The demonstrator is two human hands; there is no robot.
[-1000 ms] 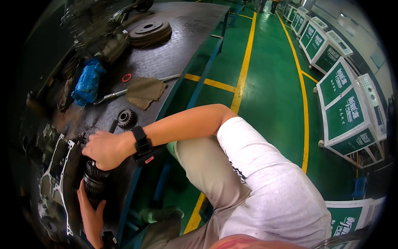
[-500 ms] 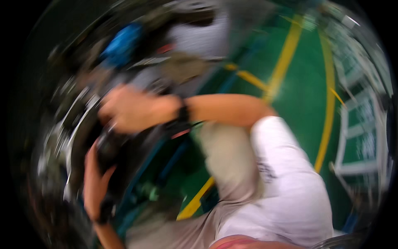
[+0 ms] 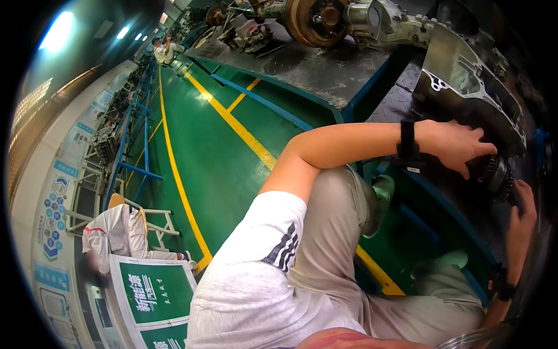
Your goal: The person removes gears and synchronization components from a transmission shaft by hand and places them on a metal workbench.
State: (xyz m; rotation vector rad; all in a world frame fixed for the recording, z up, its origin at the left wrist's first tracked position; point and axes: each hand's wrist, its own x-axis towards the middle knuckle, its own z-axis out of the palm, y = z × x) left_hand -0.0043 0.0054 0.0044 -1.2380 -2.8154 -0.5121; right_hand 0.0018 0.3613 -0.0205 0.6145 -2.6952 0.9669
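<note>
A dark, toothed gear assembly [image 3: 494, 177] is between my two hands at the right, above the dark metal bench top. My left hand [image 3: 453, 145], with a black band on its wrist, reaches over from the left, thumb and fingers spread around the gear's upper side. From below, my right hand [image 3: 523, 203] curls its fingers against the gear's lower edge; part of its grip is hidden near the dim rim of the picture. Just beyond the hands stands a large open cast-metal housing [image 3: 459, 70].
On the bench [image 3: 325, 72] lie a rusty brake drum [image 3: 317, 22] and a small metal assembly [image 3: 247, 34]. Blue frame bars [image 3: 261, 102] run along the bench beside the green floor [image 3: 226, 157]. At lower left a person in pale clothes [image 3: 119, 232] is by green boards [image 3: 154, 288]; another person [image 3: 167, 51] is far off.
The view has swung left and sharpened from heavy blur. The bench and hands now appear at the right instead of the left. Both hands stay around the dark part.
</note>
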